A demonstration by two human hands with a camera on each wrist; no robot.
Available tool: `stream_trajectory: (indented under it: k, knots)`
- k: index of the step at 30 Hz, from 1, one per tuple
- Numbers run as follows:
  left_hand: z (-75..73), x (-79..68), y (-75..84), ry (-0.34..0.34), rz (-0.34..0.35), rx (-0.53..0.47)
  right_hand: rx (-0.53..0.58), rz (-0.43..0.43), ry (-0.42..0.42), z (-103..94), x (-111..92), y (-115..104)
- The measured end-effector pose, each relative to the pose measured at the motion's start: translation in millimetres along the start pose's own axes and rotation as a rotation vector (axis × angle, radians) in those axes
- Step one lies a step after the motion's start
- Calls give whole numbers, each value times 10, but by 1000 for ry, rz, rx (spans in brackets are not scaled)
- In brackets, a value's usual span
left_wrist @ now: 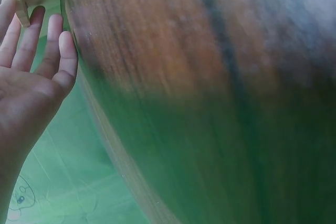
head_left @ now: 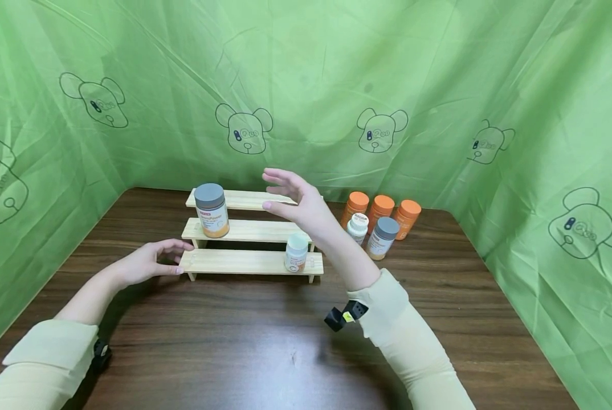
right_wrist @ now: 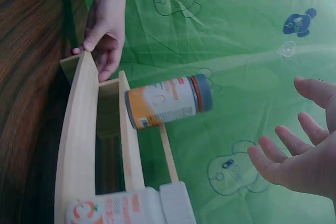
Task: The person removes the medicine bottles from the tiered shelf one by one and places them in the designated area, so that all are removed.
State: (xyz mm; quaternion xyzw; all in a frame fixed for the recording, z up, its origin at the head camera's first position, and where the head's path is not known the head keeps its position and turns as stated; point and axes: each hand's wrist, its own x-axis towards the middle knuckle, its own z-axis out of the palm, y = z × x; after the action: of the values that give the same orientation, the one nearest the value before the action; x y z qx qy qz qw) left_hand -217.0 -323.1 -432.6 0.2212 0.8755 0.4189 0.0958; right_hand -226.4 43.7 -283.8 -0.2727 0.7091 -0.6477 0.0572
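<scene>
A three-tier wooden rack stands on the dark table. At its left end my left hand holds the lowest tier's edge, thumb and fingers about the corner; in the left wrist view the left hand shows loosely bent fingers. My right hand hovers in front of the top tier, fingers spread and holding nothing. A grey-lidded jar with an orange base stands on the middle tier's left. On the lowest tier's right sits a small white bottle with a pale lid, partly cut off in the right wrist view.
Right of the rack, orange bottles stand in a row. Before them are a white bottle and another grey-lidded jar. Green cloth printed with bear heads hangs around the back and sides of the table.
</scene>
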Motion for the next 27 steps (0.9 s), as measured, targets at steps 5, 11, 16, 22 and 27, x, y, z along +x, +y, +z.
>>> stream_trajectory:
  k: [5,11,16,22,27]
  knots:
    - [2,-5,-12,-4,3,-11,-18,9,-1,136,84,33]
    - [8,-17,-39,-2,0,-5,-59,35,-14,291,196,118]
    - [6,-8,-41,0,2,-6,-67,54,5,399,290,194]
    - [-4,0,-5,-10,16,-10,-61,52,22,537,412,302]
    - [-2,0,4,-10,3,3,0,54,46,660,490,380]
